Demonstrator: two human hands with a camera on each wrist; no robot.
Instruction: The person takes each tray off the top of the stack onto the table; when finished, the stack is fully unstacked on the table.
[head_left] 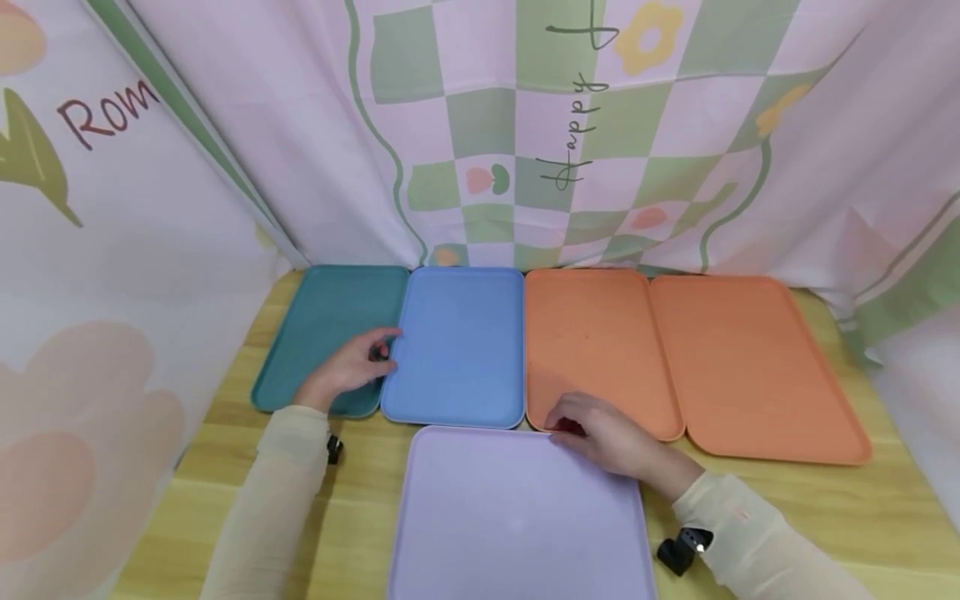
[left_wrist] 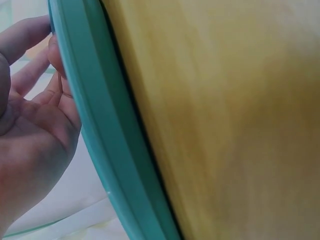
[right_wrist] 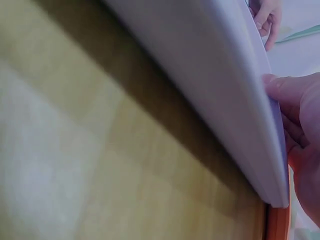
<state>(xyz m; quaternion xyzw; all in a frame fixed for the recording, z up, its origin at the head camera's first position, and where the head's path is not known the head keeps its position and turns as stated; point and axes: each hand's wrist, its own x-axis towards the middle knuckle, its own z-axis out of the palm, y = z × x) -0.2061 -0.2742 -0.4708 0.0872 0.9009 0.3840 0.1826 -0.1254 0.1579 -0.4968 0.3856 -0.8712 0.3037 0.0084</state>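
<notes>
My left hand (head_left: 348, 365) reaches over the teal tray (head_left: 300, 354), thumb and fingers spread apart. Its fingertips touch the left rim of the blue tray (head_left: 461, 346). In the left wrist view the palm (left_wrist: 37, 130) shows beyond the teal tray's side wall (left_wrist: 102, 110). My right hand (head_left: 603, 433) has loosely bent fingers at the seam between the left orange tray (head_left: 592, 342) and the lavender tray (head_left: 517, 517). Its thumb (right_wrist: 285, 87) rests on the lavender surface near the far rim, in the right wrist view. The palm hides part of the lavender tray's far right corner.
Another orange tray (head_left: 757, 367) ends the back row on the right. All the trays lie flat on a wooden table (head_left: 787, 521). A printed curtain (head_left: 487, 125) hangs right behind the row, and cloth (head_left: 112, 275) covers the left side.
</notes>
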